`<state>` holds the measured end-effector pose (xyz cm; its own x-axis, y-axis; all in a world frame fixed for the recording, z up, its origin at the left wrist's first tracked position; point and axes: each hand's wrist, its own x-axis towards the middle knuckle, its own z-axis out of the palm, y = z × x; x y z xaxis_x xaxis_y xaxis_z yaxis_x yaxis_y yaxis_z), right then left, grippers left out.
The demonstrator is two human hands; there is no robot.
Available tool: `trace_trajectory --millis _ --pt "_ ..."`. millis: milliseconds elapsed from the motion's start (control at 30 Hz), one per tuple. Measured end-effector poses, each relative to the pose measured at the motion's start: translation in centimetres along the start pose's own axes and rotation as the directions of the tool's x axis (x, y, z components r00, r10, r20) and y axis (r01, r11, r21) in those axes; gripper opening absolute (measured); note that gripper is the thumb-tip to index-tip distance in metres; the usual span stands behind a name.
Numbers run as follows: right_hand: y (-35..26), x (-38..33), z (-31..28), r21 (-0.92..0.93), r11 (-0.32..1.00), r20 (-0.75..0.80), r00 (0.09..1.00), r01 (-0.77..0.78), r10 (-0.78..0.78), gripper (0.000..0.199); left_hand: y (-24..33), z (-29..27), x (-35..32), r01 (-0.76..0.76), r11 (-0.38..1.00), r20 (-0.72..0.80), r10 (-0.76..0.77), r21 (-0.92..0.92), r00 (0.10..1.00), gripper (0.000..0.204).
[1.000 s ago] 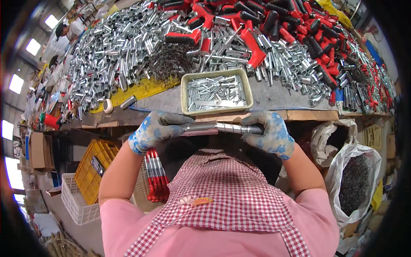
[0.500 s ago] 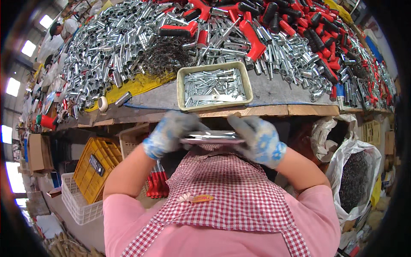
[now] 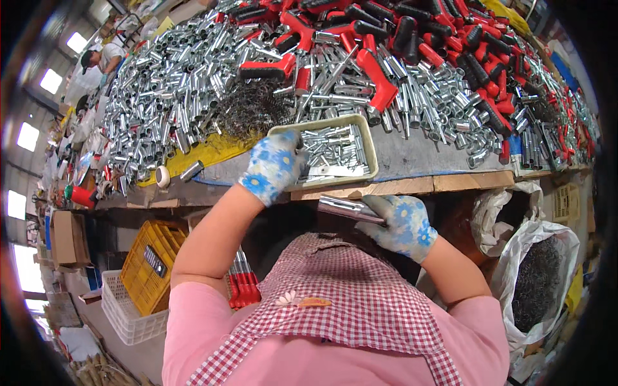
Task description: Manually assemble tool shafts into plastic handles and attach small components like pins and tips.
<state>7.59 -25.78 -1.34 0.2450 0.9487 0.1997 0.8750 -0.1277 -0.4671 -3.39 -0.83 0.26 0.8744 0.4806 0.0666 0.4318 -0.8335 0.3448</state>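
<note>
My left hand (image 3: 273, 168), in a blue-flowered glove, is at the left side of a cream plastic tray (image 3: 371, 153). Its fingers curl down over the tray's contents; the fingertips are hidden, so what they pinch, if anything, does not show. Many small metal pins (image 3: 335, 147) fill the tray, and a flat metal strip (image 3: 336, 171) lies along its near side. Below the table edge, my right hand (image 3: 402, 225), gloved alike, is closed round the right end of shiny metal tubes (image 3: 347, 209), whose left ends point out in front of my apron.
Beyond the tray, loose metal tubes (image 3: 161, 96) are heaped beside dark springs (image 3: 248, 112) and red-and-black handles (image 3: 383, 80). A wooden table edge (image 3: 405, 186) runs before me. Yellow crate (image 3: 151, 264) at left; white sack of dark parts (image 3: 537, 283) at right. Another person (image 3: 103, 59) is far left.
My left hand has left the metal tubes and moved up and forward to the tray. My right hand keeps the tubes and has shifted slightly right.
</note>
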Motion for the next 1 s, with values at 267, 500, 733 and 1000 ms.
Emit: trace_trajectory --millis 267,500,733,1000 --pt "0.8 -0.8 -0.3 -0.020 0.999 -0.005 0.999 -0.039 0.039 0.044 -0.9 1.2 4.7 -0.219 0.960 0.227 0.177 0.174 0.958 0.030" --pt "0.4 -0.7 -0.2 -0.015 1.000 -0.036 0.999 -0.015 0.015 0.044 -2.1 1.2 4.5 -0.252 0.944 0.299 0.182 0.213 0.937 0.027" --pt "-0.9 -0.8 -0.7 -0.011 1.000 -0.016 1.000 -0.017 0.017 0.043 -2.4 1.8 4.0 -0.238 0.943 0.268 0.173 0.232 0.948 0.026" --pt "-0.8 -1.5 -0.6 0.013 0.999 -0.056 0.998 -0.033 0.034 0.041 -2.7 2.4 6.0 -0.394 0.883 -0.069 0.423 0.254 0.904 0.018"
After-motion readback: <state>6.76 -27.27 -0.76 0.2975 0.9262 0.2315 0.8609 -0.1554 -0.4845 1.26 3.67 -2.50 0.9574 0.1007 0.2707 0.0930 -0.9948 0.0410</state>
